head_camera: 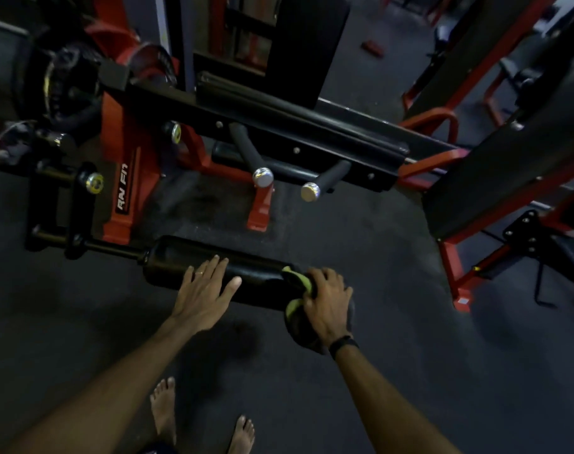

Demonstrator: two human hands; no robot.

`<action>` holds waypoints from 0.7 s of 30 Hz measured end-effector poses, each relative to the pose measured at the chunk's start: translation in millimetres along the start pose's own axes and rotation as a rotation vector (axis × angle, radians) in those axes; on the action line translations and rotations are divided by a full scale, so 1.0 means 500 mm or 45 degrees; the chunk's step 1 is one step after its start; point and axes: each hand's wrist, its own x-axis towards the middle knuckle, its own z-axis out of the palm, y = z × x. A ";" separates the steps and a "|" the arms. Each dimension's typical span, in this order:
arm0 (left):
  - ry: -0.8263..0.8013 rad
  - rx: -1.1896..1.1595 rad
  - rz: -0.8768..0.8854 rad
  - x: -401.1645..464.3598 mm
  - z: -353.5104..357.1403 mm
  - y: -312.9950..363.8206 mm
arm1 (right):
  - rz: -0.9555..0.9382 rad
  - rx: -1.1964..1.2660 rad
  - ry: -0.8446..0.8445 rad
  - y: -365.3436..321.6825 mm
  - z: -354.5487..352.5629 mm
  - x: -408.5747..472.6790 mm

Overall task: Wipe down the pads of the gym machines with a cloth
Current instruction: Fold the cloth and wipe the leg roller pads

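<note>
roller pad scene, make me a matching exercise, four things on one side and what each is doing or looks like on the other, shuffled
Things:
1. left hand
2. right hand
3. cloth
4. roller pad

States:
A. black, lying level on a bar
B. flat, fingers straight on the pad
C. green and dark, draped over the pad's end
D. curled round the cloth

Pairs: 1-B, 2-D, 3-C, 4-A

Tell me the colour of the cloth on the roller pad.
Yellow-green with a dark side, seen in the head view: the cloth sits under the right hand.
</note>
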 end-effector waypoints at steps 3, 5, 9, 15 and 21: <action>-0.075 -0.660 -0.139 -0.022 -0.039 0.090 | -0.215 0.067 0.089 -0.040 -0.040 -0.030; -0.041 -1.087 -0.160 -0.035 -0.079 0.140 | -0.359 0.126 0.144 -0.070 -0.071 -0.045; -0.034 -1.407 -0.135 -0.078 -0.179 0.198 | -0.551 0.207 0.321 -0.131 -0.146 -0.058; 0.154 -1.422 -0.059 -0.167 -0.310 0.227 | -0.742 0.255 0.514 -0.227 -0.258 -0.092; 0.500 -1.288 0.087 -0.278 -0.411 0.240 | -0.896 0.358 0.678 -0.318 -0.326 -0.156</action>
